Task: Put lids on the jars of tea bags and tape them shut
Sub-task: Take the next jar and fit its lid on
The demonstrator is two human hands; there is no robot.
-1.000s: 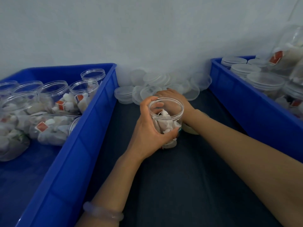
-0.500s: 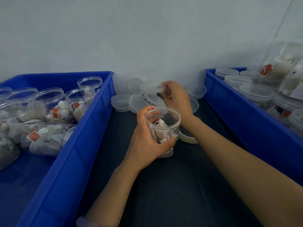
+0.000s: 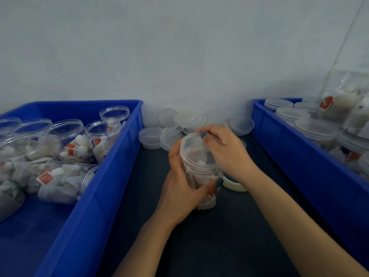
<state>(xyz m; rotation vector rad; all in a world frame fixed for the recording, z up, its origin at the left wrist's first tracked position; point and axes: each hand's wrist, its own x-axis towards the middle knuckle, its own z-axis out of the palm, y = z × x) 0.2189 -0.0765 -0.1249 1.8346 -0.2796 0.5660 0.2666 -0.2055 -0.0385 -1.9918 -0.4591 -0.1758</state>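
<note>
The left hand (image 3: pixel 180 188) gripped the jar (image 3: pixel 201 170), its fingers (image 3: pixel 174 150) curled round the far side and the thumb wrapped across the near side. The jar stood upright on the dark tabletop (image 3: pixel 219 236) with tea bags inside. The right hand (image 3: pixel 226 153) came over the top of the jar, its fingers (image 3: pixel 207 130) bent and pinching the far rim of a clear lid (image 3: pixel 191 143). The lid lay over the mouth of the jar, directly under those fingers; motion blur hid whether it sat flat or tilted.

Just beside the left thumb, under the right wrist, a roll of tape (image 3: pixel 233 185) lay on the tabletop, partly hidden. Beyond the right fingers, against the wall, loose lids (image 3: pixel 179 120) were heaped and stacked.

Well to the left of the left fingers stood a blue bin (image 3: pixel 111 156) holding open jars (image 3: pixel 65 134) of tea bags, some upright and some on their sides. Well to the right of the right fingers, a second blue bin (image 3: pixel 299 156) held lidded jars (image 3: pixel 315 126).
</note>
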